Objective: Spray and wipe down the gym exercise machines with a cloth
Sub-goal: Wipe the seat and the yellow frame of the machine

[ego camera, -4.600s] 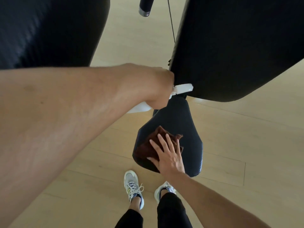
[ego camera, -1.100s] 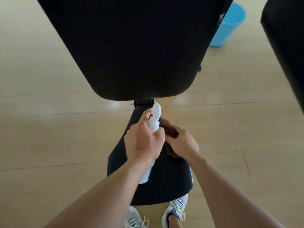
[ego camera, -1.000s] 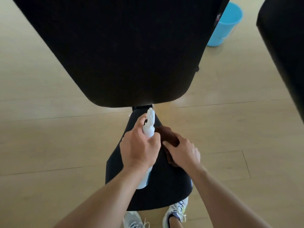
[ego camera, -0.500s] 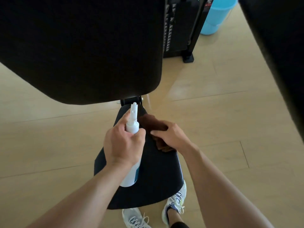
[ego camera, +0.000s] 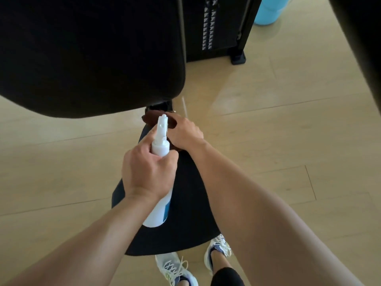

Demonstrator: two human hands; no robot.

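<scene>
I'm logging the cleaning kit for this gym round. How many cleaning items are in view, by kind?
Spray bottle: 1, white, held by the left hand
Cloth: 1, brown, under the right hand on the black seat pad
Bucket: 1, light blue, on the floor beyond the machine
Total: 3

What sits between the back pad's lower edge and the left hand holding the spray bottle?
In the head view, the spray bottle nozzle and the brown cloth under the right hand lie there, on the seat pad, below the back pad and beyond the left hand.
</scene>
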